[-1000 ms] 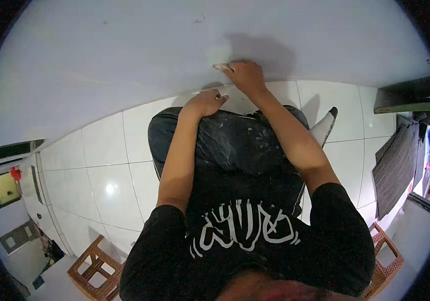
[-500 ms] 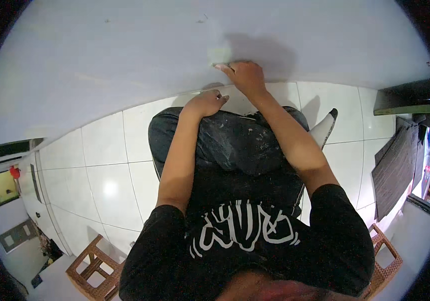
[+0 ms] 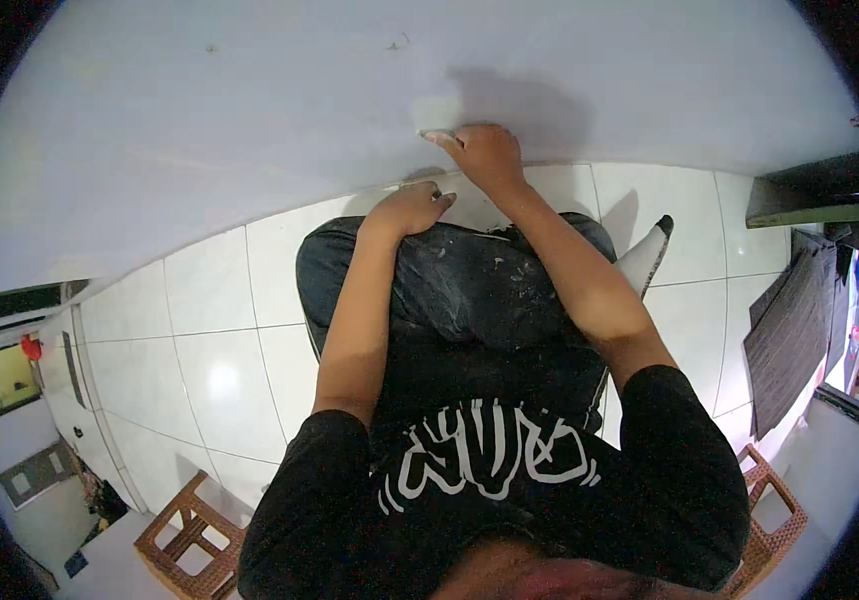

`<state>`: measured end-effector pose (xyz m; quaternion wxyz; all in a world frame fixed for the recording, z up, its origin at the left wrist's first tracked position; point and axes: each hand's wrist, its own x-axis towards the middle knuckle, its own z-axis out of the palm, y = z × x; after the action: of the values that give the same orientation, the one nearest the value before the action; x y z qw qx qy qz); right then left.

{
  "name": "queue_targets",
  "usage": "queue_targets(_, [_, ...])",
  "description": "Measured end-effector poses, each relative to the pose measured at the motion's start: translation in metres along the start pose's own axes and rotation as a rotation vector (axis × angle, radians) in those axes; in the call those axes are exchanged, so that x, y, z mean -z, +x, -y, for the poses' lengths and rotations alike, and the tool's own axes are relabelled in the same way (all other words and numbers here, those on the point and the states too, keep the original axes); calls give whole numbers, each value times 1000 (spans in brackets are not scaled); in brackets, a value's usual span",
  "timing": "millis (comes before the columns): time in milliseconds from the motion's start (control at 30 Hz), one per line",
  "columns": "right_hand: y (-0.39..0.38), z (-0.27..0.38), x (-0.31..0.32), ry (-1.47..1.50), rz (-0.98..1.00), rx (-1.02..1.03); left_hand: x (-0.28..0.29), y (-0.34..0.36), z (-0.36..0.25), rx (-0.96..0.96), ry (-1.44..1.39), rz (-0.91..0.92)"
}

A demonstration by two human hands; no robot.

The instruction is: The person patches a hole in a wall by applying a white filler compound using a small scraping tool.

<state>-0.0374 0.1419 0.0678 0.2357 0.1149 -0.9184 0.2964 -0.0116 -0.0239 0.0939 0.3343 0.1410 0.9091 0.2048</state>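
Observation:
My right hand [image 3: 482,155] is curled against the pale wall [image 3: 249,120], thumb pointing left; a small pale thing may be at its fingertips, too small to make out. A lighter patch [image 3: 436,108] lies just above the fingertips. My left hand [image 3: 411,208] rests lower, by the black trousers [image 3: 459,280] over my crossed legs, near the wall's foot. Its fingers are curled and partly hidden, and I cannot tell what, if anything, they hold.
White tiled floor [image 3: 209,300] runs along the wall. A white sock [image 3: 639,260] shows at my right. Woven stools [image 3: 179,550] stand behind me on both sides. Dark flat boards [image 3: 789,330] lean at right, below a dark ledge [image 3: 809,212]. A door [image 3: 69,370] is at left.
My right hand has shifted slightly left and down along the wall since the earlier frames. My left hand has hardly moved.

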Motion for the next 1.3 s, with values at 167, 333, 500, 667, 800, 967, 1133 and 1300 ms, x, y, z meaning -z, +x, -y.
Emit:
queue_targets(167, [4, 14, 13, 56, 21, -33, -6, 8, 10, -60, 17, -24])
queue_targets(333, [6, 25, 8, 34, -19, 28, -15, 18, 40, -149, 91, -40])
queue_targets(500, [3, 29, 14, -80, 130, 7, -18, 16, 33, -52, 42, -17])
queue_targets(667, [-8, 21, 15, -8, 221, -3, 0, -1, -2, 29, 22, 66])
queue_targets(800, [-12, 28, 17, 134, 459, -140, -17, 18, 35, -24, -16, -3])
queue_targets(967, [-18, -3, 13, 246, 528, -157, -5, 9, 8, 6, -55, 47])
queue_targets(1133, [-20, -7, 12, 279, 526, -124, -20, 27, 28, -104, -115, -180])
queue_targets(1300, [-25, -12, 19, 291, 579, -97, -22, 20, 12, -151, -117, -425])
